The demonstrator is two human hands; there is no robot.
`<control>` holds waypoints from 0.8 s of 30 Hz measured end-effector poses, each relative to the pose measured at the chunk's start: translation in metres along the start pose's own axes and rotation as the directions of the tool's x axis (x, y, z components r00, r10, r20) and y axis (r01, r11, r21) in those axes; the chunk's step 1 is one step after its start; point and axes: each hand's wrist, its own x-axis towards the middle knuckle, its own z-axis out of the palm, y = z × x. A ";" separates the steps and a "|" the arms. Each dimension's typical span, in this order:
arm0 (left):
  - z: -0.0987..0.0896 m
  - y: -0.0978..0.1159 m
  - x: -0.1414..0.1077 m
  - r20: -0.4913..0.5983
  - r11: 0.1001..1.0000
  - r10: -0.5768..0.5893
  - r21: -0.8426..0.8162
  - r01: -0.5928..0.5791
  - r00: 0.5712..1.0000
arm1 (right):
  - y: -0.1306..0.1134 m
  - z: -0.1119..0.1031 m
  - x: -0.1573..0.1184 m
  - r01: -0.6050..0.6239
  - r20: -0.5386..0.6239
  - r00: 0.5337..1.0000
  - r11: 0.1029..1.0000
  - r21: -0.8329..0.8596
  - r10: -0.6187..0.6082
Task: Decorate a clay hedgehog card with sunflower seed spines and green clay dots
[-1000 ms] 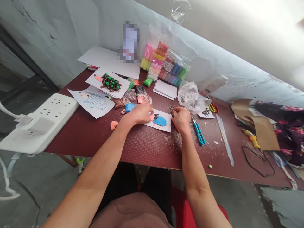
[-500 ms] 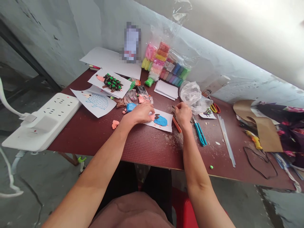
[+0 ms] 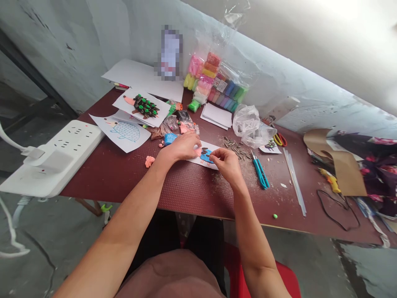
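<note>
A craft corner, shown by bagged coloured clay (image 3: 205,82), utility knife (image 3: 261,172) and glue gun (image 3: 331,183).

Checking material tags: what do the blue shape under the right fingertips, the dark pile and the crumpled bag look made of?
Blue shape: probably modelling clay, matte; solid colour, slightly raised look.
Dark pile: likely seeds in dry husks; slim, tapered pieces, finish too small to judge.
Crumpled bag: thin plastic film, glossy; see-through, with bright creases.
</note>
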 end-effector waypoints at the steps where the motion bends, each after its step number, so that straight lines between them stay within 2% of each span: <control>1: 0.001 0.000 0.000 -0.002 1.000 -0.002 -0.001 0.002 1.000 | -0.002 0.003 -0.002 -0.010 -0.006 1.000 0.999 -0.036 0.010; 8: 0.002 0.000 0.000 -0.022 1.000 0.013 0.009 -0.013 1.000 | -0.015 0.010 -0.001 -0.041 -0.036 0.999 0.978 -0.203 0.034; 15: 0.000 0.003 -0.002 0.004 1.000 -0.029 0.011 0.029 1.000 | -0.028 0.013 0.001 -0.116 -0.013 0.993 0.961 -0.251 0.117; 24: 0.001 0.002 -0.002 -0.014 1.000 -0.019 0.010 0.019 1.000 | -0.029 0.014 0.002 -0.157 -0.006 0.987 0.946 -0.285 0.162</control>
